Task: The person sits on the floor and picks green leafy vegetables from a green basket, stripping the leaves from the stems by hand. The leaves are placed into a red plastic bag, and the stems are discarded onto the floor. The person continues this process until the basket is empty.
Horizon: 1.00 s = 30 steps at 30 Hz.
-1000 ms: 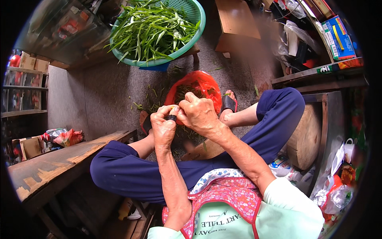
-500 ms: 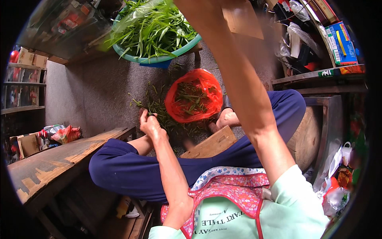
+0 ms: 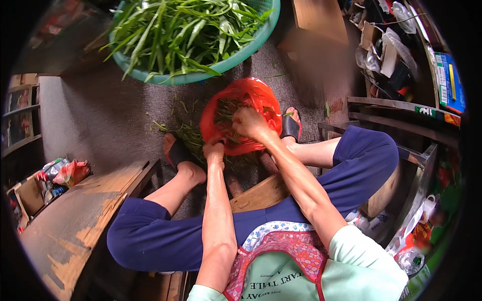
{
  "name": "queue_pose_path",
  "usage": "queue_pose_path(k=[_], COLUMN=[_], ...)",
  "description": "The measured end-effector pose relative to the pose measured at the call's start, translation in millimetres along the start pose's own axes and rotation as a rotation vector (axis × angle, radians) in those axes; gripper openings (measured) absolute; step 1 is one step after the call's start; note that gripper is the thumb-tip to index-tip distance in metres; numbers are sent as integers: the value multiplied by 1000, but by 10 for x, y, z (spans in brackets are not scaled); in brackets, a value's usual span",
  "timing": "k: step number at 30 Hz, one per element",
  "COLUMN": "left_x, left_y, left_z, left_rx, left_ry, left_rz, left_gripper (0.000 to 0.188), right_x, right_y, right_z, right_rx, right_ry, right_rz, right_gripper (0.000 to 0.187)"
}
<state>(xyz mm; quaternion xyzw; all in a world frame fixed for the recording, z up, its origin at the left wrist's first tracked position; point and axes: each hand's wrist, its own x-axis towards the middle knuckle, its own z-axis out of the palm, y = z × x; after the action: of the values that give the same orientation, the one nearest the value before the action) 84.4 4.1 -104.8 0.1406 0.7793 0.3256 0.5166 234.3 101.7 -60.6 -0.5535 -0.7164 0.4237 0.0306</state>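
Over the open red plastic bag (image 3: 245, 147), left hand (image 3: 214, 149) and right hand (image 3: 249, 123) close together again

Set on the grey floor (image 3: 100, 113) between left foot (image 3: 169, 142) and right foot (image 3: 292, 117): one bag, mouth upward, with green trimmings (image 3: 225, 111) inside. Just changed: half a second ago, right arm stretched far forward over the teal plastic colander (image 3: 201, 76), left hand down by the left foot; now right hand above the bag's mouth, left hand at its near left rim. Meaning, as a judgement: reach to the colander finished, handling centred on the bag again.

Right hand: fingers curled in, narrow; cannot tell whether around a stem. Left hand: fingers bent, also narrow, with one black band (image 3: 221, 142) around a finger; cannot tell whether pinching anything or touching the rim.

Farther out: loose clippings (image 3: 188, 134) strewn left of the bag, too many to count; one wooden block (image 3: 260, 193) on the near side; one colander beyond, heaped with long-leaved greens (image 3: 186, 37), likewise past counting. Worn: two black sandals (image 3: 178, 153), one pair of navy trousers (image 3: 165, 232), one red floral apron (image 3: 296, 246). At far left, one worn wooden bench (image 3: 75, 210)
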Motion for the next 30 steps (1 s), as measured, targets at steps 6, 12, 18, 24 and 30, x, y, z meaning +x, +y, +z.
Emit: queue_pose_path(k=[6,12,18,24,30], left_x=[9,-196,-309,-290,-590], left_y=[199,623,701,525,842], left_z=[-63,92,95,79,219], left_rx=[193,293,279,654,-310], left_ry=[163,76,22,244,-390], left_rz=[374,638,584,821,57], left_gripper=[47,62,65,46,43], right_x=[-237,-178,-153,-365,-435], right_y=[783,1034,1018,627,354], right_z=[491,-36,-433,-702,-756], right_rx=[-211,230,732,681,654], right_ry=[334,506,139,-91,-273], right_rz=[96,608,489,364,205], right_gripper=[19,20,18,12,24])
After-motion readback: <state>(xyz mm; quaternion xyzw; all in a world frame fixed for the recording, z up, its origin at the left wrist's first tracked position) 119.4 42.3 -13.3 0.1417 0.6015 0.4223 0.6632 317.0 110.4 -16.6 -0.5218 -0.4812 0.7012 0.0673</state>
